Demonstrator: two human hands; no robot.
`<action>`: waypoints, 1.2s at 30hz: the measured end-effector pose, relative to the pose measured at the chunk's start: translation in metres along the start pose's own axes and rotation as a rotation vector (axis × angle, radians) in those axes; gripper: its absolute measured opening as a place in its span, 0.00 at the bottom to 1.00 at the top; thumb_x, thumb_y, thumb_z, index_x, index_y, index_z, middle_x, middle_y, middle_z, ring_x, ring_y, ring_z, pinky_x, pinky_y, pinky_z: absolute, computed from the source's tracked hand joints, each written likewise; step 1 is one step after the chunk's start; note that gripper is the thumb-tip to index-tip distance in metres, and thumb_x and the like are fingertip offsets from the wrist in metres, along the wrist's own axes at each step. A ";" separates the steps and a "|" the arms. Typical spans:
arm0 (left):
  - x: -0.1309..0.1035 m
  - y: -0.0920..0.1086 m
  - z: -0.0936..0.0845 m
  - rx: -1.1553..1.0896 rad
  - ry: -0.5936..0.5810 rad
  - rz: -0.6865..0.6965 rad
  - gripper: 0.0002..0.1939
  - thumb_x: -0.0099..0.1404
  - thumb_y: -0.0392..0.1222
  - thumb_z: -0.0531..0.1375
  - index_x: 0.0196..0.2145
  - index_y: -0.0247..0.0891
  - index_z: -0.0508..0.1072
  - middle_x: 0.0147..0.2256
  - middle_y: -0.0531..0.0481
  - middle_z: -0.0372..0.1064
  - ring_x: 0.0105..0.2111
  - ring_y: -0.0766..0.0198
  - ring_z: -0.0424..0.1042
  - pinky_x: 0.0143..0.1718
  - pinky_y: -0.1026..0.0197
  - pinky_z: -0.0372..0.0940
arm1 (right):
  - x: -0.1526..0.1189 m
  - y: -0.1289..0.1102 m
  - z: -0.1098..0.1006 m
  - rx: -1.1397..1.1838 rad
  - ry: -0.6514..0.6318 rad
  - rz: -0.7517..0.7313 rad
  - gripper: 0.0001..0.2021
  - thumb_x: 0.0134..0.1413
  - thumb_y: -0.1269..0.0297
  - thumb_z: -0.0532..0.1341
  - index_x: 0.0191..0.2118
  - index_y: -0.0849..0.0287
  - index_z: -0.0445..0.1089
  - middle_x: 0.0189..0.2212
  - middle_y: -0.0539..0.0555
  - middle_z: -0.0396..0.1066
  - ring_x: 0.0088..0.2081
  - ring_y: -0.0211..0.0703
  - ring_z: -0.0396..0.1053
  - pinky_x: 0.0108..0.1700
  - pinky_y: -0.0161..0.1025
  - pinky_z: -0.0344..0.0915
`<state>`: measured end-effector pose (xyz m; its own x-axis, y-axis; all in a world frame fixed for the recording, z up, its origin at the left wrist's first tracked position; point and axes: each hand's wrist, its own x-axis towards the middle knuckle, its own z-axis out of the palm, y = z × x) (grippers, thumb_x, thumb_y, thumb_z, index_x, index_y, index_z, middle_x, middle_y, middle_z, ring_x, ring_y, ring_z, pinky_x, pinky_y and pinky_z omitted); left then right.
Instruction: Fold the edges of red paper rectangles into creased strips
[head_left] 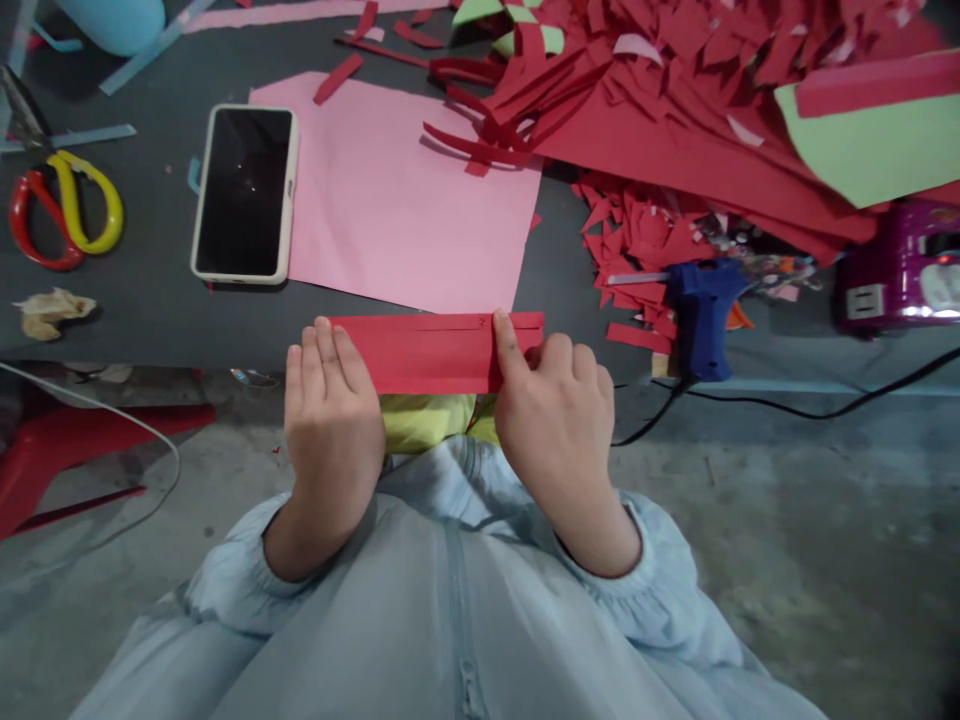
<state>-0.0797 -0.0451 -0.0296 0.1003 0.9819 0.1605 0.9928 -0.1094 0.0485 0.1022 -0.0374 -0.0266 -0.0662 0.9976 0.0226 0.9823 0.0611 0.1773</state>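
Observation:
A folded red paper strip lies across the near edge of the dark table, with a narrow fold along its upper side. My left hand rests flat on its left end, fingers stretched out and side by side; its thumb is hidden. At the right end, my right hand presses the strip's upper fold with a straight index finger. Its other fingers are curled in, and its thumb cannot be seen. Just beyond the strip is a large pink paper sheet, partly under a phone with a dark screen.
Scissors with red and yellow handles lie at the left, near a crumpled beige scrap. Red paper strips are heaped at the back right. A blue glue gun with a black cable stands by a shiny purple device.

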 end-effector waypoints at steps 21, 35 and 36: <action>0.015 0.055 0.018 -0.122 -0.013 0.407 0.26 0.72 0.30 0.44 0.65 0.21 0.59 0.65 0.34 0.55 0.66 0.51 0.54 0.67 0.50 0.56 | -0.002 -0.004 -0.002 0.025 -0.027 -0.012 0.26 0.64 0.72 0.49 0.66 0.55 0.60 0.34 0.58 0.63 0.35 0.46 0.54 0.36 0.42 0.51; 0.017 0.064 0.016 -0.156 -0.059 0.338 0.26 0.70 0.29 0.44 0.64 0.20 0.59 0.64 0.29 0.54 0.66 0.48 0.52 0.66 0.48 0.57 | 0.002 0.015 0.001 -0.024 -0.010 0.078 0.26 0.62 0.72 0.49 0.64 0.63 0.62 0.33 0.59 0.64 0.35 0.46 0.53 0.35 0.43 0.48; 0.017 0.065 0.016 -0.148 -0.054 0.337 0.26 0.70 0.28 0.44 0.64 0.19 0.59 0.64 0.28 0.54 0.66 0.47 0.52 0.66 0.48 0.57 | 0.002 0.015 0.001 -0.022 -0.016 0.077 0.25 0.63 0.72 0.48 0.65 0.63 0.61 0.33 0.59 0.64 0.35 0.46 0.54 0.35 0.43 0.48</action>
<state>-0.0122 -0.0327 -0.0395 0.4273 0.8932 0.1402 0.8835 -0.4455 0.1449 0.1167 -0.0340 -0.0245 0.0122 0.9997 0.0213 0.9802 -0.0162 0.1973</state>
